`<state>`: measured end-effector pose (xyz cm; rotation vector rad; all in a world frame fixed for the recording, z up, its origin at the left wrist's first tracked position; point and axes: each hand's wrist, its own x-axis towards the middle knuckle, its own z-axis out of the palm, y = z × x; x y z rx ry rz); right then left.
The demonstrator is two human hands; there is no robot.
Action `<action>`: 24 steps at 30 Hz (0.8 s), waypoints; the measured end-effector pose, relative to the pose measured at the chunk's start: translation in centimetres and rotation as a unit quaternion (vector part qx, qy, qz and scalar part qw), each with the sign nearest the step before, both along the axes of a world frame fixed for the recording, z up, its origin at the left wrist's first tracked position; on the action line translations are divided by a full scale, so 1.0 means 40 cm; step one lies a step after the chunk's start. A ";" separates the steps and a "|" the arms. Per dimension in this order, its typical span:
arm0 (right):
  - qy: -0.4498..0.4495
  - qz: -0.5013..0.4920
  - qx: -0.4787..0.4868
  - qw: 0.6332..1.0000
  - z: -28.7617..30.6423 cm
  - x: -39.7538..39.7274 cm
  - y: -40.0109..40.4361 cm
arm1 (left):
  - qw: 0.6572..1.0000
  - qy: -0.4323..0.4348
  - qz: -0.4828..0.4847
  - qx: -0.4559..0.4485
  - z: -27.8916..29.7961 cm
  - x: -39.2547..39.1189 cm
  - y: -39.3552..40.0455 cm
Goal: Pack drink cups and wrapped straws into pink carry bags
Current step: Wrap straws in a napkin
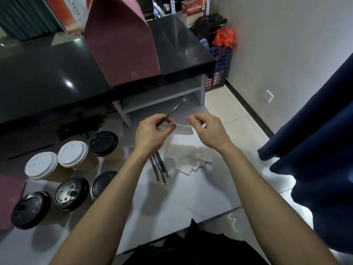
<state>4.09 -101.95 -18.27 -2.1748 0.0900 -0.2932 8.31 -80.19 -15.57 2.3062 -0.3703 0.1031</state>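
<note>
White counter (191, 197): six cups (74, 156) unpacked beside it, bag (122, 44) beyond; left hand (150, 132) pinches straw (172, 112), right hand (208, 131) pinches napkin (184, 129).

Dim overhead light glares on the black counter (57, 73); wide-angle edges bend, slightly soft.

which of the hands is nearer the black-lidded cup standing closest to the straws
Left. The left hand, gripping a wrapped straw, is just right of that black-lidded cup. The right hand, pinching a white napkin, lies farther right, beyond the left.
</note>
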 end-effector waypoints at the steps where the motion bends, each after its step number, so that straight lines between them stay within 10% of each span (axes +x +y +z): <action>1: 0.005 -0.031 -0.018 0.999 -0.019 -0.004 -0.007 | 1.000 0.002 0.028 -0.004 -0.006 0.003 0.012; 8: 0.194 0.064 -0.220 0.954 -0.149 -0.043 0.021 | 0.996 0.037 0.066 -0.054 -0.028 0.015 0.092; 19: 0.071 -0.082 0.046 0.993 -0.053 0.013 -0.013 | 0.992 0.076 -0.085 -0.061 0.007 0.029 0.159; 24: 0.077 0.034 0.119 0.989 0.034 0.040 0.030 | 0.992 0.054 -0.117 -0.013 0.050 0.024 0.119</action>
